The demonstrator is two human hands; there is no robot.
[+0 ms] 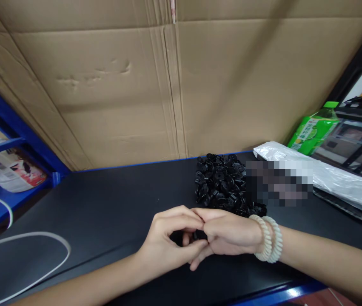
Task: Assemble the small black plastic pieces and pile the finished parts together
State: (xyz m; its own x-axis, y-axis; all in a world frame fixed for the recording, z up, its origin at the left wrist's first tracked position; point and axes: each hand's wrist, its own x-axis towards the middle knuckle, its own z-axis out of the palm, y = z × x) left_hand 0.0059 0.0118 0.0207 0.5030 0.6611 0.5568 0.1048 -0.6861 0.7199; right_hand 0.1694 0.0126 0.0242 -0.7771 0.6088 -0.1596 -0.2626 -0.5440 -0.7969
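Note:
My left hand [172,238] and my right hand [227,233] meet above the front of the black table. Their fingers are curled together around a small black plastic part [200,234], mostly hidden between them. The left thumb and fingertips press up against the right hand's fingers. Two coiled bands [268,239], one cream and one pale green, circle my right wrist. Just beyond the hands lies a heap of similar black plastic parts [220,180], round and disc-like in places.
A white plastic package [343,176] lies at the right, with a green-capped bottle [314,127] behind it. Cardboard [120,93] walls the back. A white cable [62,242] loops over the table's left side, near a blue shelf frame [37,148].

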